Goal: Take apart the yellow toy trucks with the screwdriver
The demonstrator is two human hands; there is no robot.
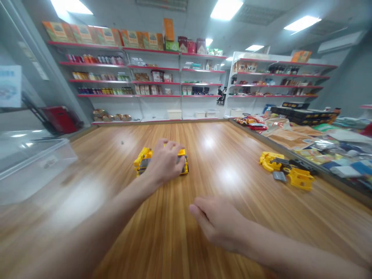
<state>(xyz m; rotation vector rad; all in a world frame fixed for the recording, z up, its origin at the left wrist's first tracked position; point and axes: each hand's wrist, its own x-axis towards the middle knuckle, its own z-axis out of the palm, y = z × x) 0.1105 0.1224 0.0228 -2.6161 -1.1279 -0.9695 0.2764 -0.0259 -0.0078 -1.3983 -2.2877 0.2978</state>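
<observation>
My left hand reaches forward over the wooden table and its fingers are wrapped over a yellow toy vehicle with grey parts; most of the toy is hidden under the hand. My right hand hovers nearer to me, just above the tabletop, fingers loosely together and curled down, holding nothing that I can see. It is well apart from the toy.
A second set of yellow and dark toy parts lies at the table's right side. Packaged goods are piled beyond the right edge. A clear plastic box stands at the left. Stocked shop shelves line the back wall.
</observation>
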